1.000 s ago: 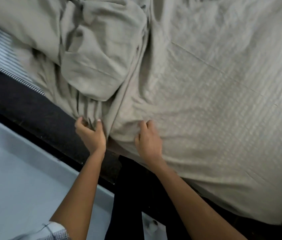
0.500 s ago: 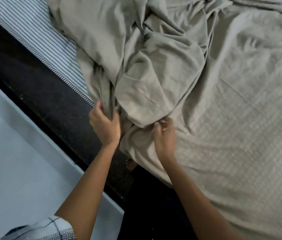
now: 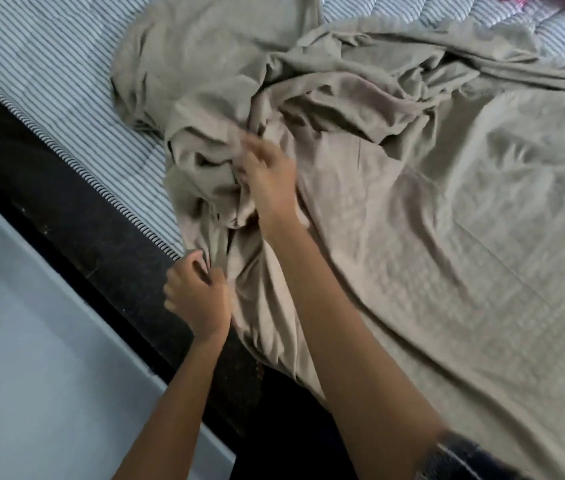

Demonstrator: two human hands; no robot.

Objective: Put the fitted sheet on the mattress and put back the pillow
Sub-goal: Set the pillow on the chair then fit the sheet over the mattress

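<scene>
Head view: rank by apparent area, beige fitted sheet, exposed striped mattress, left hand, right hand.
1. Beige fitted sheet, which fills most of the frame.
2. Exposed striped mattress, in patches upper left and top right.
3. Right hand and left hand: look alike, and the right is motion-blurred, so unranked.

A crumpled heap of beige fitted sheet (image 3: 274, 109) rises in thick folds across the middle of the blue-and-white striped mattress (image 3: 62, 81), blocking a flat sweep there. The left hand (image 3: 199, 299) grips a fold at the mattress edge; the right hand (image 3: 267, 185), blurred, reaches into the heap above it. The bare striped surface at upper left lies open. The smoothed sheet at right is flat. The dark bed frame (image 3: 76, 216) borders the edge.
</scene>
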